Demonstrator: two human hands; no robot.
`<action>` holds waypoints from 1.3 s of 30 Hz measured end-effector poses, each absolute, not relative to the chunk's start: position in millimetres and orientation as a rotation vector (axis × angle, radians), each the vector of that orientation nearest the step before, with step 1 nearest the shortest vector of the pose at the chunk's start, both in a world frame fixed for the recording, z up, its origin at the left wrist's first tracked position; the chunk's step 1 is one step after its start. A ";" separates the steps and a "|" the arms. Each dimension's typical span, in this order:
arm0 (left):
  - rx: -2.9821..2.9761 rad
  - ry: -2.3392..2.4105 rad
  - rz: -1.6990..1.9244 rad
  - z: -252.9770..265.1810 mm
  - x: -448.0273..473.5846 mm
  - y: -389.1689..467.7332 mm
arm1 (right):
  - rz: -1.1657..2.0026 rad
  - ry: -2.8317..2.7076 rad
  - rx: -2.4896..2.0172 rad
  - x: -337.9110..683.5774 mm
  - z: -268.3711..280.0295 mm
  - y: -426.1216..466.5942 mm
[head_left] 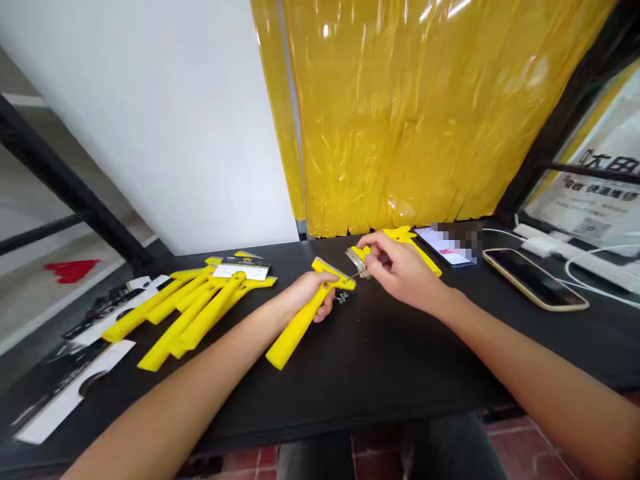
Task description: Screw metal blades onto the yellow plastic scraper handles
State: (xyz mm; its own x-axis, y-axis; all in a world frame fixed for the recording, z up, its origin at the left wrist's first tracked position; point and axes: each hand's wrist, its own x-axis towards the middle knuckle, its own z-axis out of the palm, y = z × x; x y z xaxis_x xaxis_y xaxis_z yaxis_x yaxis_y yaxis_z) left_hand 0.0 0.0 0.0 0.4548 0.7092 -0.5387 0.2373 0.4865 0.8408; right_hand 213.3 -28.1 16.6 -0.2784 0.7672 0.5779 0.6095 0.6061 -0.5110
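Note:
My left hand (313,293) is closed around the neck of a yellow scraper (296,333). Its handle points down toward the table's front edge, and a thin strip runs along its wide head. In my right hand (395,263) is a small screwdriver (361,272), pinched between the fingers; its thin shaft reaches the right end of the scraper's head. Most of the screwdriver's handle is hidden by the fingers. A small heap of screws (341,297) lies on the table just beyond my left hand. Beneath and behind my right hand are more yellow scrapers (425,257) and a metal blade piece (357,262).
Several yellow scrapers (200,307) lie piled on the black table (390,373) at left, a printed card (243,270) on top. White and black cardboard sleeves (75,393) lie farther left. Two phones, one lit (445,247) and one dark (535,277), and white cables (600,287) lie at right.

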 end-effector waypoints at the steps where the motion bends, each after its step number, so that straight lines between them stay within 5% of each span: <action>1: 1.067 1.099 0.371 0.2 0.1 -0.2 | 0.255 -2.003 -1.103 214.0 16.1 -27.4; 39: 1.270 1.068 0.695 2.0 -11.5 0.0 | 0.447 -1.924 -0.992 214.8 15.3 -26.9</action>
State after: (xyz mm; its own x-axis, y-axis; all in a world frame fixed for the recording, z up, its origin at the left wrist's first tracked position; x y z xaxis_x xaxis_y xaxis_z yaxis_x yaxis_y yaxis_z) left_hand -11.5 0.0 2.0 0.3849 0.8901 -0.2443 0.1378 0.2063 0.9687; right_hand 214.8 -26.9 15.3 -0.2755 0.7860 0.5535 0.4611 0.6132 -0.6413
